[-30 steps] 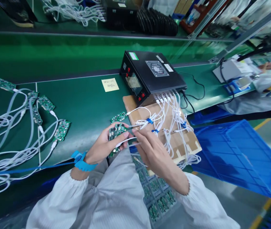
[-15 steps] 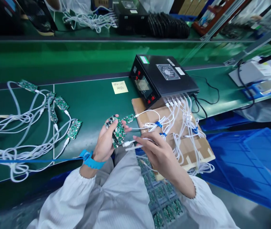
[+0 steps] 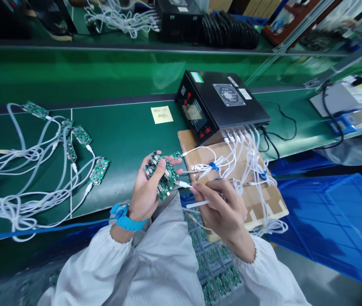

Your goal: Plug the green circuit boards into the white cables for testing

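Observation:
Green circuit boards (image 3: 164, 187) lie stacked in my left hand (image 3: 147, 187), with the thumb pressed on top and a blue band round the wrist. My right hand (image 3: 223, 208) pinches a white cable (image 3: 184, 184) just behind its plug, whose tip meets the right edge of an upper board. A white stick-like piece (image 3: 197, 204) also juts from under the right fingers. Beyond the left fingertips, another small board (image 3: 176, 155) has a white cable running to its right end.
A black box (image 3: 228, 100) with red switches feeds white cables across a cardboard sheet (image 3: 254, 204). Cabled boards (image 3: 99, 171) lie at left. A yellow note (image 3: 161, 114) is on the green bench (image 3: 126, 140). Trays of boards (image 3: 220, 280) sit below; a blue crate (image 3: 334, 221) stands right.
The boards in my left hand have turned and shifted slightly right. My right hand has moved a little right, and the plug has gone from the stack's lower end to its right edge.

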### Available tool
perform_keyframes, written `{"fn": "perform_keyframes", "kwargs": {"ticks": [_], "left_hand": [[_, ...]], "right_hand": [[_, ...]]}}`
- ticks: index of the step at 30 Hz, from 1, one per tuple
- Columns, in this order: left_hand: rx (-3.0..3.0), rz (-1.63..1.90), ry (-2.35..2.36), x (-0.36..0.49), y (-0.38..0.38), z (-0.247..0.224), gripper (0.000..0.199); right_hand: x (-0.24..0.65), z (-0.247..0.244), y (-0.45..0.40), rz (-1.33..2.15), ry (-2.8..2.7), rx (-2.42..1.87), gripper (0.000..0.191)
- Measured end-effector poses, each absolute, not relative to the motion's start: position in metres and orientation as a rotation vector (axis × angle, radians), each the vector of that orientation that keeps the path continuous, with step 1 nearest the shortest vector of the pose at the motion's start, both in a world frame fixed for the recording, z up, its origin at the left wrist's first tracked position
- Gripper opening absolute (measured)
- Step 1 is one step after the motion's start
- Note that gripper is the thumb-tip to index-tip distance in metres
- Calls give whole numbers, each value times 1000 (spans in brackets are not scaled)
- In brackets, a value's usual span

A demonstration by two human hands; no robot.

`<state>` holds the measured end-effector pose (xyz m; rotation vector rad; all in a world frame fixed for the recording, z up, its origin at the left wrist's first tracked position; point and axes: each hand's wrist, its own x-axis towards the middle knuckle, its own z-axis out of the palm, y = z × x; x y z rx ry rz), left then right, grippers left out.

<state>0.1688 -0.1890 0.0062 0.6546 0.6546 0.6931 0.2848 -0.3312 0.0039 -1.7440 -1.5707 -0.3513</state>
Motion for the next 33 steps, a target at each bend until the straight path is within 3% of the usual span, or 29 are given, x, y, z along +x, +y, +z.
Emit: {"fn": "perform_keyframes", "kwargs": {"ticks": [10,19,25,33], "left_hand": [[678,793,656,170,-194,1,48],[878,825,725,164,-199,-11,51],[900,836,680,161,-200,-8,49],[989,811,643,157,-197,-4,66]], "right_hand": [[283,0,-336,-480,-1583,-1844,37],[277,7,-330,-583,-1632,-1946,23],[276,15,-327,-479,-1693,-1926,18],[279,12,-331,-159,-1588,-1882,12]]}}
